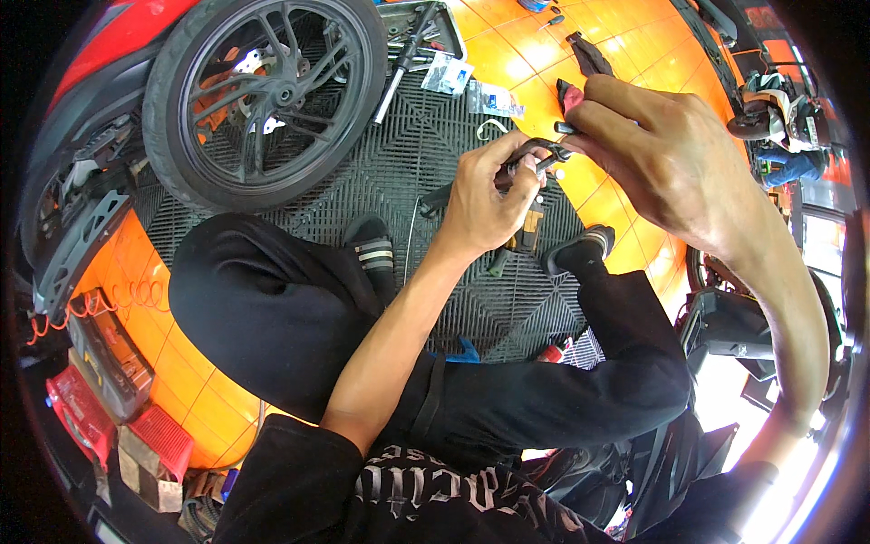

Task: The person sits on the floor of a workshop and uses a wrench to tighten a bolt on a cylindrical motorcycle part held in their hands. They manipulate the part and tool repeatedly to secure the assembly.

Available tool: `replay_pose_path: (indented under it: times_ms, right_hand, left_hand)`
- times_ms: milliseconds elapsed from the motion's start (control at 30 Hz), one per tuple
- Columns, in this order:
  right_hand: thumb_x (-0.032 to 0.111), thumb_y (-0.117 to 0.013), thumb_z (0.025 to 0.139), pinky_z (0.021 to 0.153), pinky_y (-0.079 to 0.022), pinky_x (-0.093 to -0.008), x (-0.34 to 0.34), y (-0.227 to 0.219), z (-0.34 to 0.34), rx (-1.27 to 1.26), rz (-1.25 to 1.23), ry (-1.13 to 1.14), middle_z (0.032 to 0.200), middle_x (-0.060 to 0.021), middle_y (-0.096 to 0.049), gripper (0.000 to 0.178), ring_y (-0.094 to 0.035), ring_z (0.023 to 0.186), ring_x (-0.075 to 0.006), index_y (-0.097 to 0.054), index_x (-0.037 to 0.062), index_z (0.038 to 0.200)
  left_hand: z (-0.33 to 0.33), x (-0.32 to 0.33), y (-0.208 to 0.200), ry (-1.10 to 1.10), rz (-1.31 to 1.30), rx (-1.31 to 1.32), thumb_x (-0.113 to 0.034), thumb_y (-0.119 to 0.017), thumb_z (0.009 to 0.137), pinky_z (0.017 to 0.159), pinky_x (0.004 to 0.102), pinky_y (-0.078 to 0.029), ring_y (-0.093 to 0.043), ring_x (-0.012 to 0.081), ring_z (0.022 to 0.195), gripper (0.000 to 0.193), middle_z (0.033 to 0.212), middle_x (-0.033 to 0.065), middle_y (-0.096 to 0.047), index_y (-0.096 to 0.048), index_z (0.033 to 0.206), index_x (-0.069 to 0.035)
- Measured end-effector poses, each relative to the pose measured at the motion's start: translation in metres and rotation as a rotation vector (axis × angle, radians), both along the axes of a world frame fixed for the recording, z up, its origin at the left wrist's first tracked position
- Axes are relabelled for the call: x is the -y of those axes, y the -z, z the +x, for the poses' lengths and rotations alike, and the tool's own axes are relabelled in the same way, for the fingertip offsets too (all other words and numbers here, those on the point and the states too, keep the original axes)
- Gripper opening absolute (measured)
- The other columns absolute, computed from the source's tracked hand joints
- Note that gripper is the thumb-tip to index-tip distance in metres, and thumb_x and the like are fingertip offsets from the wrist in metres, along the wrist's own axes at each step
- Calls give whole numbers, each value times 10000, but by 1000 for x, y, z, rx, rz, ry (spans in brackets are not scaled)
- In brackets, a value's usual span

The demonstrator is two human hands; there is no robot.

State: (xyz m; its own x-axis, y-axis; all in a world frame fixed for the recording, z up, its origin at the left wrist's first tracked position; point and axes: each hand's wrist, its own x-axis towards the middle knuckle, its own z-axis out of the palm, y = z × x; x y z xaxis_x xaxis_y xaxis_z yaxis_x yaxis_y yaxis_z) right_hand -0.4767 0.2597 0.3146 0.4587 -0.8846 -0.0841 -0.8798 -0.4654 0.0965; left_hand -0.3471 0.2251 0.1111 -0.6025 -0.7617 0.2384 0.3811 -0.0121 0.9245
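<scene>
My left hand (485,199) is closed around a small dark metal part (544,150) with a curved outline, raised above the floor mat between my legs. Its thumb presses on the part's near side. Just to the right, my right hand (648,154) is bent downward with its fingers pinched together. A short dark rod-like piece (565,128) sticks out at those fingertips, close to the metal part. Whether the two pieces touch I cannot tell. My right fingers hide most of the rod-like piece.
A motorcycle wheel (281,95) with a black tyre lies at the upper left. Beyond it are a tool tray (444,32), a long metal bar tool (403,68) and small plastic packets (447,74). A black slatted mat (426,140) covers orange tiles. A red bottle (552,352) lies near my leg.
</scene>
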Motion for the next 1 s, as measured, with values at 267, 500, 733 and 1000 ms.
replay_pose_path:
  times_ms: [267,500,733,1000]
  right_hand:
    - [95,-679,914,619,-469,-462,6,-1,12,61,5,4,896,-150,-558,156,-600,730,-350,-574,-19,937]
    - [129,-639,965,612,-422,-473,8,0,25,141,48,124,689,-201,-535,269,-560,662,-381,-574,-35,762]
    - [144,-696,922,612,-440,-469,6,6,-1,232,94,6,740,-163,-547,223,-570,665,-364,-591,-29,827]
    - [211,-738,858,614,-492,-421,1,4,-4,128,76,-148,778,-112,-524,256,-615,706,-305,-573,16,840]
  left_hand:
    - [0,-3,2,-83,21,-52,-159,-515,1003,695,278,-493,-600,116,743,252,834,71,-661,-645,1031,55]
    - [1,-8,2,-150,7,-72,-94,-535,976,624,255,-521,-638,110,712,180,784,87,-645,-612,921,59]
    - [8,-1,8,18,-25,-164,-178,-591,955,673,306,-480,-595,158,717,235,817,105,-621,-627,990,52]
    - [14,29,-9,224,-433,141,-110,-825,777,607,341,-512,-666,218,653,245,760,116,-671,-701,919,47]
